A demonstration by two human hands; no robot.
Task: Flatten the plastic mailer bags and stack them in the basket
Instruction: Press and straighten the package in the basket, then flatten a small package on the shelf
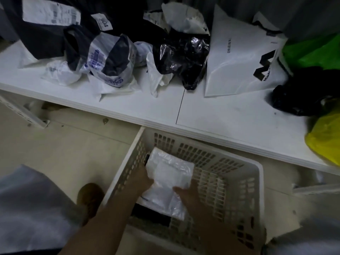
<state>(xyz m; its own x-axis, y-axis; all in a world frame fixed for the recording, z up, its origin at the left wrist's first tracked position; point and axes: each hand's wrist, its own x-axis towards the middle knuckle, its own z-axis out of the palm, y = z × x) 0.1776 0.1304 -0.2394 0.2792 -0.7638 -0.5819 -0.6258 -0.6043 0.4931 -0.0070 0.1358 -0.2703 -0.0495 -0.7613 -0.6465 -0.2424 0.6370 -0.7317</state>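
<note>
Both hands are lowered into the white slotted basket (244,173), where a folded white mailer bag (170,178) is held: its left edge is gripped by the left hand (142,178), its lower right corner by the right hand (191,195). Something dark is seen beneath the bag. On the white surface (230,115) behind, crumpled bags are spread: a dark bag with a label reading "04" (104,22), a white bag with blurred blue print (110,61), a glossy black bag (181,57), a flat white mailer marked "ORIGINAL" (237,65), then green (312,50) and yellow bags (325,137).
</note>
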